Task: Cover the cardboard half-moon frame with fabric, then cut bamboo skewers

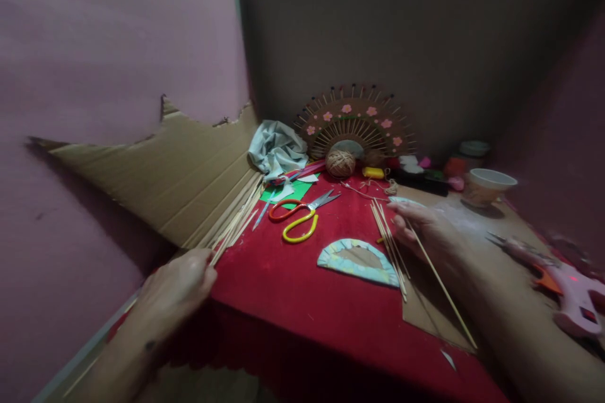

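My left hand (182, 283) is closed at the near end of a bundle of thin bamboo sticks (239, 223) on the left side of the red cloth. Pinched in my right hand (425, 230) is one bamboo stick (444, 283), slanting down toward me on the right. Several more loose sticks (387, 242) lie just left of that hand. A half-round piece covered in pale blue patterned material (359, 272), with bare cardboard in its middle, lies between the hands. Partly hidden behind my right fingers is another pale blue piece (406, 201).
Scissors (302, 217) with red and yellow handles lie open mid-table. Behind stand a twine ball (340, 164) and a flowered stick fan (352, 114). A cardboard sheet (165, 176) leans left. At right are a paper cup (489, 186) and a pink glue gun (570, 293).
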Tool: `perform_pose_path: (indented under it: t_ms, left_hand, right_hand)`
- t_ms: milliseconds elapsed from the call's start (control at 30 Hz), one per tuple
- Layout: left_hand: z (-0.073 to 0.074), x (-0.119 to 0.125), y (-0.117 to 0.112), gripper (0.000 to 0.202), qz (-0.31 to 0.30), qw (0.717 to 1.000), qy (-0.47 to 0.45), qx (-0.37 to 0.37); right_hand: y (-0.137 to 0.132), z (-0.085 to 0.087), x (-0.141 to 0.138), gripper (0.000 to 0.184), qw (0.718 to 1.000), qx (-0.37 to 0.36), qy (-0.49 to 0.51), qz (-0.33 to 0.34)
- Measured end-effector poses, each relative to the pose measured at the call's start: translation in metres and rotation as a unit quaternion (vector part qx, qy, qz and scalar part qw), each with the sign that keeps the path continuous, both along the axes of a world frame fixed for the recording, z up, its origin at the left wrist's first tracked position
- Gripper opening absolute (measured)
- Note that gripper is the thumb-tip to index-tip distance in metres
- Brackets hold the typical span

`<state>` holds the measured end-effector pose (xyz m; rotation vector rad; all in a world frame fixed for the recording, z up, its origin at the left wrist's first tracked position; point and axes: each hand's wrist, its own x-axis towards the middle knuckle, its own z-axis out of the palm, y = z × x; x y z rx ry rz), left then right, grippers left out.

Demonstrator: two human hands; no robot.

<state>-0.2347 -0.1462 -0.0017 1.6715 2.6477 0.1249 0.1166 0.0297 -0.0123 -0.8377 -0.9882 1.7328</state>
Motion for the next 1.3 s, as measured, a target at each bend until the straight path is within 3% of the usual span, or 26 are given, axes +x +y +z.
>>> perform_pose_path:
  t_ms: [133, 200, 300, 367, 500, 600, 700, 833, 1100, 1300]
  left_hand:
    - [-0.003, 0.01, -0.021, 0.024, -0.009, 0.998, -0.028, 0.059]
    - [0.002, 0.024, -0.023, 0.024, -0.044, 0.989, -0.095, 0.107]
    - [0.018, 0.056, -0.004, 0.029, -0.15, 0.938, -0.278, 0.142]
    - [0.031, 0.076, 0.023, 0.027, -0.21, 0.909, -0.332, 0.139]
    - [0.041, 0.101, 0.095, 0.019, -0.228, 0.925, -0.292, 0.09]
    - [0.029, 0.107, 0.142, 0.013, -0.202, 0.939, -0.278, 0.031]
    - [0.012, 0.108, 0.169, 0.012, -0.2, 0.945, -0.26, 0.009]
    - [0.004, 0.114, 0.186, 0.011, -0.226, 0.949, -0.22, 0.023]
    - [0.011, 0.129, 0.204, 0.015, -0.241, 0.949, -0.17, 0.111]
    - [0.022, 0.124, 0.189, 0.011, -0.225, 0.922, -0.186, 0.254]
  right_hand:
    - [-0.001, 0.002, -0.001, 0.013, 1.0, 0.004, 0.013, 0.0]
    - [-0.003, 0.001, -0.003, 0.013, 1.0, 0.014, 0.021, 0.006]
    - [-0.007, 0.002, -0.008, 0.015, 1.0, 0.015, 0.025, 0.011]
    - [-0.009, 0.003, -0.01, 0.017, 0.999, 0.019, 0.032, 0.021]
    - [-0.007, 0.004, -0.008, 0.017, 0.998, 0.02, 0.057, 0.026]
    - [-0.002, 0.002, -0.004, 0.013, 0.998, 0.01, 0.064, 0.011]
    - [0.002, -0.001, -0.002, 0.011, 0.998, 0.011, 0.065, 0.003]
    - [0.004, -0.005, -0.004, 0.014, 0.997, 0.021, 0.067, 0.009]
    - [0.0, 0.008, -0.003, 0.013, 0.998, 0.013, 0.046, -0.049]
    - [0.001, 0.027, 0.008, 0.02, 0.968, 0.16, 0.084, -0.176]
